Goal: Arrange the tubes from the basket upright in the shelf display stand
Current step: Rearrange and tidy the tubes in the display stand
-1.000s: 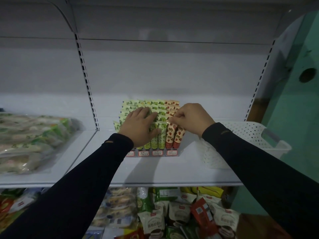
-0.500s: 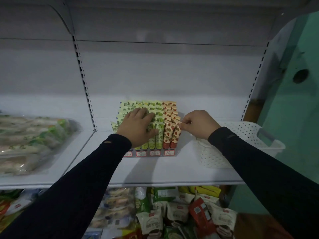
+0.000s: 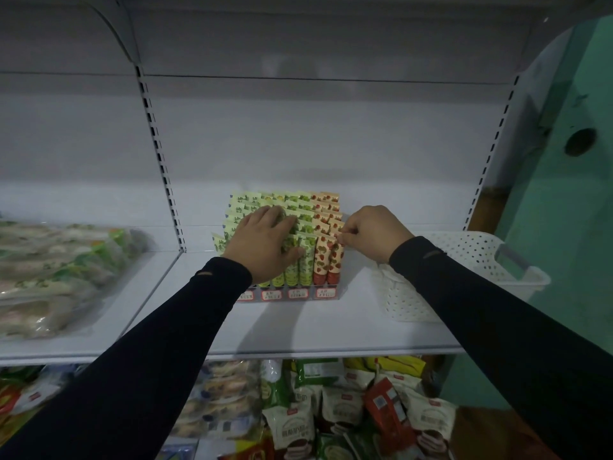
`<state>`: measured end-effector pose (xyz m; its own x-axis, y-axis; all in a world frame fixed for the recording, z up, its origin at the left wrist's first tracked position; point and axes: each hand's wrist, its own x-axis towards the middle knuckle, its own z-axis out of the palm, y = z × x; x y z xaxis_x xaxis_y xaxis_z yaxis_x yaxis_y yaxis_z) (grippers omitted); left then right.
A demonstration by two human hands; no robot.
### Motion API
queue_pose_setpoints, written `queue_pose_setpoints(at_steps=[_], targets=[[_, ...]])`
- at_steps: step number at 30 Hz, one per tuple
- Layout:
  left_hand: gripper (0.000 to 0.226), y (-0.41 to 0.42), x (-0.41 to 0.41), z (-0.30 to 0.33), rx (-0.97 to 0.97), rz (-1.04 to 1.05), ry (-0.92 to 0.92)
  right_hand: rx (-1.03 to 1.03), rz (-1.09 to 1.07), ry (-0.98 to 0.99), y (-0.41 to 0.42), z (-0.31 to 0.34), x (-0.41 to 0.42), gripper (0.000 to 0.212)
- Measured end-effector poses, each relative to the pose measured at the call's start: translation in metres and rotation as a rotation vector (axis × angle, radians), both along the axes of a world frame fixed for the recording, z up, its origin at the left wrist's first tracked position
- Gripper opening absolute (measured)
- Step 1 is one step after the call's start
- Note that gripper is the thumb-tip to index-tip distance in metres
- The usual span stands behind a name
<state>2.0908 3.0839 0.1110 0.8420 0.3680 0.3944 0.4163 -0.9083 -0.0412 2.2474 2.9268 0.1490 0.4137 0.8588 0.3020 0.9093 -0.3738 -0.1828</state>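
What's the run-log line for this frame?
phase: straightening tubes | left hand: flat on green tubes | right hand: pinching red tube | stand: nearly full | basket: right

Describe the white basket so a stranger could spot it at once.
Start at the white shelf carrying the display stand of upright tubes. Right of that stand, partly behind the right hand and its sleeve, sits the white basket. It alone there is plastic pierced with round holes, with a handle slot at its right end.
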Motion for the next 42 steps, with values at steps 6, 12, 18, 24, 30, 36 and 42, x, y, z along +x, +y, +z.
queue_pose_setpoints(at_steps=[6, 12, 18, 24, 30, 36, 42], targets=[[0.067, -0.002, 0.0, 0.001, -0.007, 0.001, 0.002, 0.002, -0.022, -0.006, 0.002, -0.001, -0.001, 0.035], [0.066, -0.003, 0.0, 0.003, -0.005, 0.002, 0.005, 0.035, -0.032, 0.119, -0.001, -0.005, 0.001, 0.038], [0.068, -0.001, -0.001, 0.003, -0.006, -0.006, 0.007, 0.105, -0.034, 0.276, -0.006, -0.005, 0.003, 0.032], [0.067, -0.002, -0.001, 0.003, 0.003, -0.003, 0.003, 0.112, -0.039, 0.239, -0.007, -0.005, 0.005, 0.045], [0.069, -0.005, -0.005, 0.011, -0.029, -0.017, -0.004, 0.21, -0.017, 0.154, -0.007, -0.003, 0.001, 0.052], [0.069, 0.003, -0.037, 0.035, -0.134, 0.001, -0.118, 0.333, 0.108, 0.06, 0.002, 0.006, -0.026, 0.03], [0.071, 0.027, -0.093, 0.027, -0.283, 0.107, -0.207, 0.292, 0.236, 0.026, 0.03, 0.005, -0.059, 0.031]])
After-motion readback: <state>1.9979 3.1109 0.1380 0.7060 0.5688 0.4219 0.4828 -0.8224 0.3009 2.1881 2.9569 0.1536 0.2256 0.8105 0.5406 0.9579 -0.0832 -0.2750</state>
